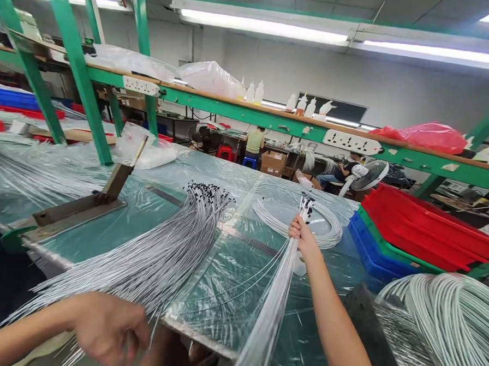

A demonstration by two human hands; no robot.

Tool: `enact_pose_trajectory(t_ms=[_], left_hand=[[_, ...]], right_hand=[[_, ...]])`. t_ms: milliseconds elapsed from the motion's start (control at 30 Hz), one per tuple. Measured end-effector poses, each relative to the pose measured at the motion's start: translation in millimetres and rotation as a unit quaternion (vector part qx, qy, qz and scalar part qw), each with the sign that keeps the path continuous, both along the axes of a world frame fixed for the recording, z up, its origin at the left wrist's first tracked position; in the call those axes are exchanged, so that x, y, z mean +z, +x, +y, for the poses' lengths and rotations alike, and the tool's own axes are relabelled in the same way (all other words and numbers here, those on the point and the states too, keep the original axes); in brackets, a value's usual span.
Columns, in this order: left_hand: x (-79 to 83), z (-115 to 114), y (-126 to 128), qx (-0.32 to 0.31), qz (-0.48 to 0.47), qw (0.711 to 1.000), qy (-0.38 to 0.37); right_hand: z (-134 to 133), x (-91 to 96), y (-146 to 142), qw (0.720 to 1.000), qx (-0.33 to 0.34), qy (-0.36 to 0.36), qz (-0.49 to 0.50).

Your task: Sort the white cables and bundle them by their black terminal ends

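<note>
My right hand point(303, 236) is stretched out over the plastic-covered green table point(136, 221), closed around a thin bundle of white cables point(277, 294) just below their black-tipped ends. The bundle runs back toward me over the table's near edge. My left hand point(108, 329) is low at the near edge, fingers curled among the near ends of a large fanned pile of white cables point(171, 244); it is blurred. That pile's black tips point away at mid-table.
A coiled loop of white cable point(328, 231) lies beyond my right hand. Stacked red, green and blue bins point(410, 230) stand at the right, a big cable coil point(454, 319) near right. A metal lever cutter point(100, 197) sits left. People work in the background.
</note>
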State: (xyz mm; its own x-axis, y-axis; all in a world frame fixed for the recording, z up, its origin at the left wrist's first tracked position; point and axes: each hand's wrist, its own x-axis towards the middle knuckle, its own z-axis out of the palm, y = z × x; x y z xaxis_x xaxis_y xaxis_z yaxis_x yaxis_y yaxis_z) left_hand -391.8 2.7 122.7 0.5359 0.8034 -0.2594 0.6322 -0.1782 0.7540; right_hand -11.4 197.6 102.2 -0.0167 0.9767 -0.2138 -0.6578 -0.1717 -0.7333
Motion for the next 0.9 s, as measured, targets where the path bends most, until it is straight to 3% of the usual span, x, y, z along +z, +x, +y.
enact_pose_trajectory(t_ms=[100, 233, 367, 433, 533, 733, 900], left_hand=[[-1.5, 30.7, 40.2, 0.0, -0.043, 0.999, 0.009], [-20.1, 76.7, 104.3, -0.009, -0.133, 0.991, 0.01], [-36.0, 126.7, 172.4, 0.103, -0.254, 0.961, -0.033], [-34.6, 150.6, 202.1, 0.124, -0.291, 0.947, -0.06], [-20.0, 181.2, 235.2, 0.131, -0.334, 0.93, -0.077], [16.4, 223.5, 262.6, 0.216, -0.378, 0.9, 0.026], [14.9, 225.4, 250.8, 0.206, -0.316, 0.923, 0.072]], right_hand=[[1.7, -6.5, -1.3, 0.999, 0.044, -0.002, -0.005], [-1.6, -20.0, -14.1, 0.997, 0.071, 0.0, -0.012], [-12.0, -24.6, -28.4, 0.997, 0.076, 0.02, -0.021], [-19.5, -21.8, -32.6, 0.996, 0.073, 0.037, -0.025], [-32.6, -15.0, -36.6, 0.995, 0.065, 0.063, -0.03], [-52.9, -7.4, -44.6, 0.992, 0.066, 0.095, -0.043], [-55.1, -10.7, -47.4, 0.993, 0.039, 0.1, -0.045]])
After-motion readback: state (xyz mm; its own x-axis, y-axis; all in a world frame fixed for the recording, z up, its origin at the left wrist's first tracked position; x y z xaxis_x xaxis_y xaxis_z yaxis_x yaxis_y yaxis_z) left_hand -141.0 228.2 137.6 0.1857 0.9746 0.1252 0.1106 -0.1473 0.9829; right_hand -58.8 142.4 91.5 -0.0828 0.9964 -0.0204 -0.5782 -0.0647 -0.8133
